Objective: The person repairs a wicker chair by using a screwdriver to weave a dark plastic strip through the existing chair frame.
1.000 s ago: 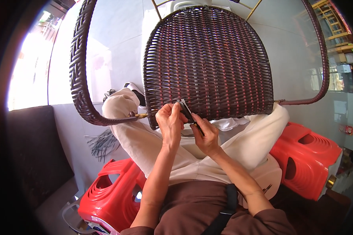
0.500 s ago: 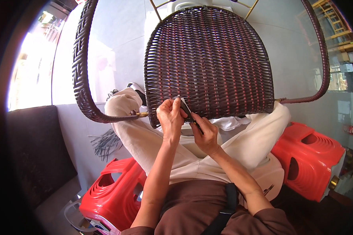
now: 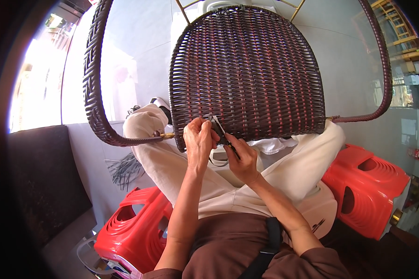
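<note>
A dark brown and reddish woven wicker chair piece [image 3: 246,69] lies across my knees, its straight edge toward me. At that edge, my right hand [image 3: 243,160] grips a slim tool [image 3: 222,136] with a dark handle and a pale, narrow metal part; its exact kind does not show. Close beside its tip, my left hand [image 3: 198,142] is closed with thumb and finger together against the weave. What these fingers pinch is hidden. The two hands nearly meet at the left half of the edge.
Wrapped arm loops curve out on the left [image 3: 94,88] and right [image 3: 381,88]. A red plastic stool stands at my left [image 3: 135,232] and another at my right [image 3: 368,186]. Loose dark strips [image 3: 125,171] lie on the floor by my left leg. A black panel [image 3: 46,181] is far left.
My left hand has shifted slightly left, and the pale part of the tool shows a bit more. The chair piece has edged a little to the left. My right hand keeps its grip.
</note>
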